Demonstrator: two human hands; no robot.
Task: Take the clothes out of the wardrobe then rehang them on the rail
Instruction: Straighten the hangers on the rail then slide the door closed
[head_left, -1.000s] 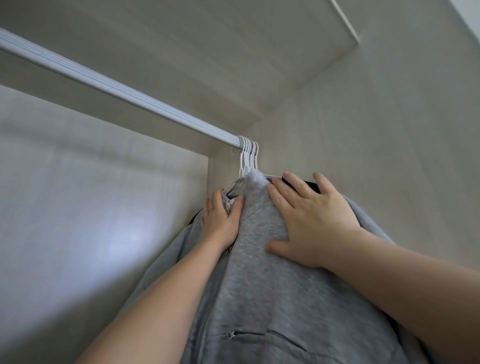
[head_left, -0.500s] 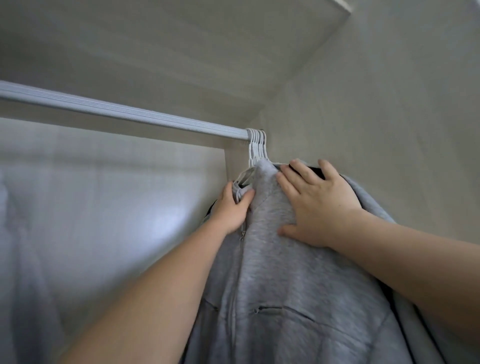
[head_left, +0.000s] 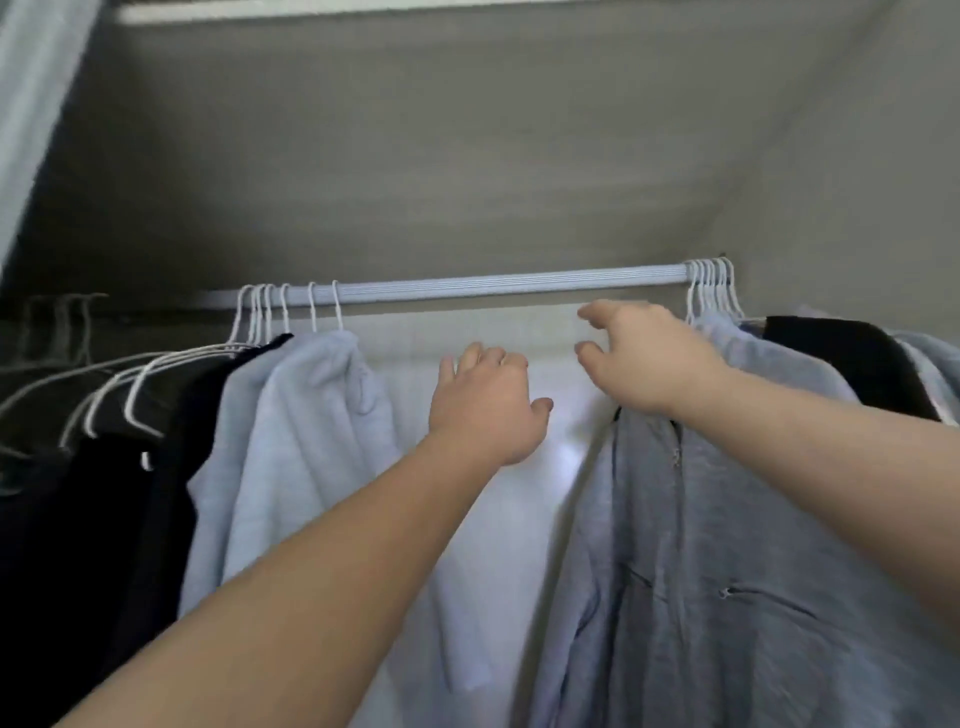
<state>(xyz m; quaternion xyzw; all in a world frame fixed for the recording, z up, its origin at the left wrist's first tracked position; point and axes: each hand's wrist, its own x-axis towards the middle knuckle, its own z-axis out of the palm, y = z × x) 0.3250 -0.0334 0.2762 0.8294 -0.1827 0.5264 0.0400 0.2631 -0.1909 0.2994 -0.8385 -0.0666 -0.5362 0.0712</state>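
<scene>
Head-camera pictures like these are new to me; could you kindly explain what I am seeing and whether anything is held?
There is no machine here. A person works with two bare hands, and every picture comes from one wide-angle camera worn on their head, looking into a beige wardrobe. A pale ribbed rail runs across it. At its left end, white wire hangers carry a black garment and a light blue-grey fleece top. At its right end, further white wire hangers carry a grey zip-up hoodie and a second black garment. The left hand and right hand reach up between the two groups with fingers relaxed, holding nothing.
</scene>
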